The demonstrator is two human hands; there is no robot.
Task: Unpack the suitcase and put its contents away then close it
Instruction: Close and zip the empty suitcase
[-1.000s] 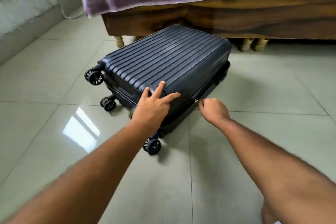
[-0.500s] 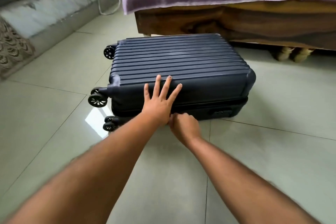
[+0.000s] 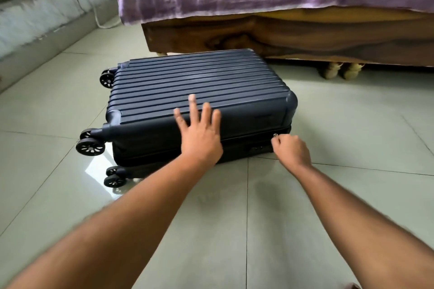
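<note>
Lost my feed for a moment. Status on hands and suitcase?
Left hand flat on suitcase lid, fingers spread. Right hand pinching zipper pull near front right corner. Suitcase lying flat on floor, lid down. Nothing in the way.

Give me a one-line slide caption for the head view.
Left hand braces closed suitcase on floor; right hand pinches zipper pull.

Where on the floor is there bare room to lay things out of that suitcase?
Bare tile lies right of the suitcase, out from the bed frame, and more lies left of its wheels. It is crowded behind, where the suitcase nearly meets the bed, and in front, where both arms reach in.
</note>
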